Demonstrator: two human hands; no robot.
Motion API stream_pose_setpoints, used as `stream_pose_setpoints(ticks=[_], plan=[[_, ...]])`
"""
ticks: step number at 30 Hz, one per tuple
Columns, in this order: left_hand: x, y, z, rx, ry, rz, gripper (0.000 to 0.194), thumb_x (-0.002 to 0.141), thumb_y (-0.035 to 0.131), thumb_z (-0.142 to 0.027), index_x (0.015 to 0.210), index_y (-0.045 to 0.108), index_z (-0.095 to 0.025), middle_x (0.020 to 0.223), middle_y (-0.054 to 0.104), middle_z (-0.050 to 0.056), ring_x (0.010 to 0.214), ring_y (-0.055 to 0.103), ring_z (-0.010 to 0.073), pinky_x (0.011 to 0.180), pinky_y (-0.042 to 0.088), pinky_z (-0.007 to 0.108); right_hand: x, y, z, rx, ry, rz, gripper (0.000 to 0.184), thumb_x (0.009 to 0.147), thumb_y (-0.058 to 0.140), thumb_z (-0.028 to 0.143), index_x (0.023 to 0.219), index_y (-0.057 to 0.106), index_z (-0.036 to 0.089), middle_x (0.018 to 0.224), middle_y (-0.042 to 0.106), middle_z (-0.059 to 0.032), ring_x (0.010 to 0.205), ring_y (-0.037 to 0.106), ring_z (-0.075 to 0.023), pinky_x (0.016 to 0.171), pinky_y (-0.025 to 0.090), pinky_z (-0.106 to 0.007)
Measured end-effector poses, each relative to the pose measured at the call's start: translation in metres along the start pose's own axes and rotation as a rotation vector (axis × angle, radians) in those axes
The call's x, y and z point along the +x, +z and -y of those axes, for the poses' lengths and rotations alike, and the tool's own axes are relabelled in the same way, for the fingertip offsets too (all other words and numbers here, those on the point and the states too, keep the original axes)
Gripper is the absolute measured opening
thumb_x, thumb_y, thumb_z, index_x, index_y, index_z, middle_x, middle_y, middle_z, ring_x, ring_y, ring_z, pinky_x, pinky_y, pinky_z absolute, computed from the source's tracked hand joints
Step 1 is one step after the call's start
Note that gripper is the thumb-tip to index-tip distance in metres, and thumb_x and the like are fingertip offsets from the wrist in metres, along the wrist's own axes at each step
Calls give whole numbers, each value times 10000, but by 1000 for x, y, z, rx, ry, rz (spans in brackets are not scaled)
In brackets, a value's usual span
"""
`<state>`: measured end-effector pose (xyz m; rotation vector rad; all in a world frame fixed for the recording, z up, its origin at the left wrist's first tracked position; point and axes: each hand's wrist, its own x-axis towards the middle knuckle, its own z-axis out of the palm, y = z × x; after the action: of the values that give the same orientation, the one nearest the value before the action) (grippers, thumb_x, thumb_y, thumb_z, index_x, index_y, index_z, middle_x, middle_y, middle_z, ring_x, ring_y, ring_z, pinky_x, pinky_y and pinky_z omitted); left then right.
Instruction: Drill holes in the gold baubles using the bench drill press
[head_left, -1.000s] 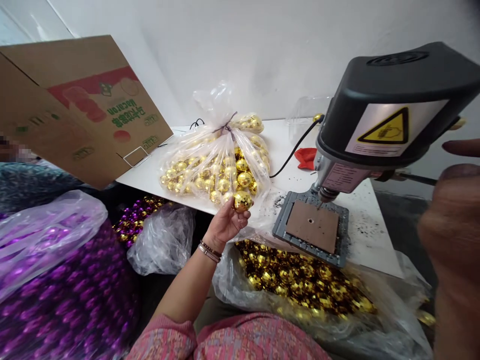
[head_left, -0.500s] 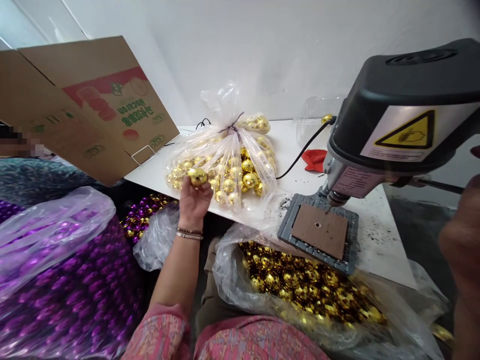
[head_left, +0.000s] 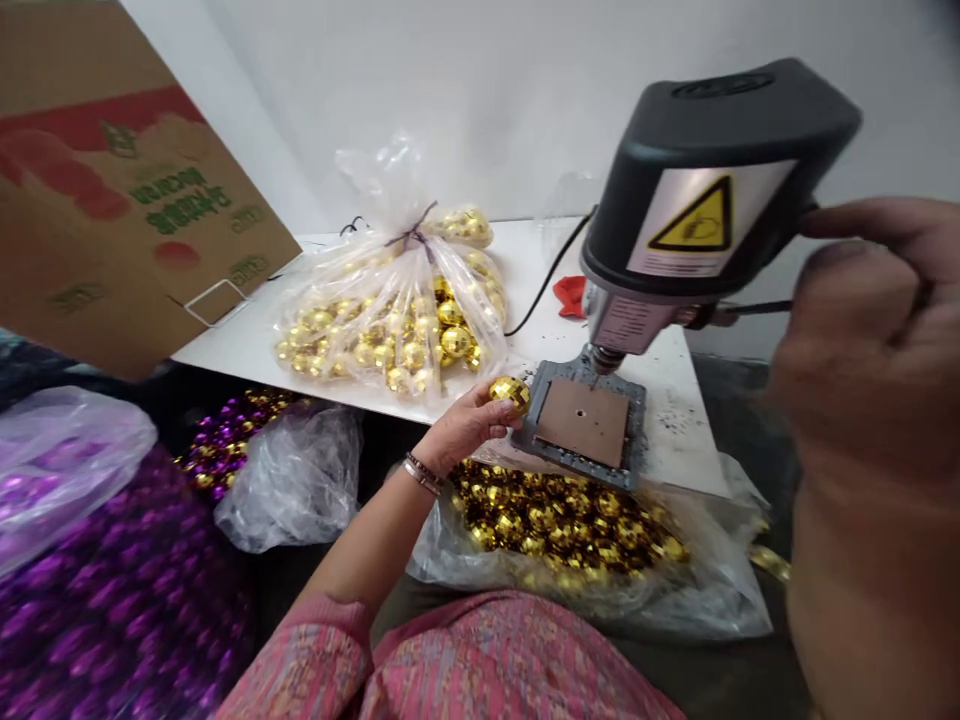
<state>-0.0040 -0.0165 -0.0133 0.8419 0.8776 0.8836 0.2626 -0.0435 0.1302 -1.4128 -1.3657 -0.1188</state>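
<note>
My left hand point(head_left: 465, 428) is shut on a gold mirrored bauble point(head_left: 510, 394), holding it in the fingertips just left of the drill's base plate point(head_left: 585, 422). That plate carries a brown board with a small hole and sits under the chuck of a bench drill press point(head_left: 705, 190). The bauble is a little apart from the board. My right hand point(head_left: 862, 340) is raised at the right, blurred, with its fingers curled at the end of the drill's feed lever point(head_left: 757, 307). A tied clear bag of gold baubles point(head_left: 390, 325) lies on the table behind.
An open plastic bag of gold baubles point(head_left: 562, 525) lies below the white table point(head_left: 675, 420), which is strewn with dark shavings. To the left are bagged purple baubles point(head_left: 97, 590) and a cardboard box flap point(head_left: 112, 180). A black cord point(head_left: 551, 275) and red item point(head_left: 571, 296) lie behind the drill.
My left hand has carried the bauble rightward, from in front of the tied bag to beside the drill plate. My right hand shows more fully in view, and the camera view has shifted.
</note>
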Motion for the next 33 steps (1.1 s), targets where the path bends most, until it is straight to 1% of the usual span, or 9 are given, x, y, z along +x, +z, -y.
stream_pose_setpoints(ticks=[4,9,11,13,16,20,23,26,33], plan=[[26,20,-7,187,-36,43,552,718,879,-426,1172,660,-204,993,700,45,761,665,124,610,413,225,26,0,10,-67,15,-14,441,959,366,309,1139,745,176,1048,728,34,1020,650,-83,897,408,-315],[44,41,-7,389,-18,66,520,733,843,-516,1093,672,-183,859,653,3,622,557,69,531,320,205,53,4,7,-40,113,17,362,941,420,241,984,765,142,883,666,-7,844,567,-61,801,374,-270],[47,45,-6,438,5,58,508,734,836,-517,1077,673,-180,825,638,-14,591,520,61,528,318,209,60,5,8,-39,121,41,314,943,435,220,750,666,132,691,494,2,701,380,-44,721,292,-271],[49,49,-5,473,15,46,500,740,829,-506,1082,672,-177,803,629,-25,568,485,59,531,327,218,65,6,9,-44,146,60,369,948,443,231,589,411,152,618,251,11,673,208,-57,680,201,-289],[53,53,-2,501,28,31,517,744,835,-470,1139,671,-179,827,639,-21,577,477,69,544,351,230,69,8,10,-36,170,53,412,947,448,229,602,231,167,657,151,1,689,168,-56,676,161,-291],[58,57,3,595,36,-28,541,722,858,-385,1197,691,-187,905,673,2,666,538,110,602,421,251,70,10,10,-70,160,37,416,953,466,181,596,252,170,652,135,27,684,147,-52,667,155,-313],[61,59,3,702,67,-68,560,697,877,-324,1215,712,-191,993,724,33,870,633,184,781,501,297,69,10,11,-78,156,55,417,960,459,178,597,255,163,641,151,32,682,148,-54,659,156,-307],[61,63,2,787,99,-72,630,670,898,-299,1263,715,-189,1099,751,57,1034,662,240,956,505,349,69,10,10,-40,144,51,423,962,459,192,599,246,149,674,152,15,664,156,-37,646,148,-288],[62,71,10,981,178,38,704,705,851,-277,1379,664,-196,1184,755,59,1035,684,235,983,530,361,72,15,-2,-13,105,-6,350,920,444,147,608,290,113,657,162,5,641,150,-17,620,131,-239]])
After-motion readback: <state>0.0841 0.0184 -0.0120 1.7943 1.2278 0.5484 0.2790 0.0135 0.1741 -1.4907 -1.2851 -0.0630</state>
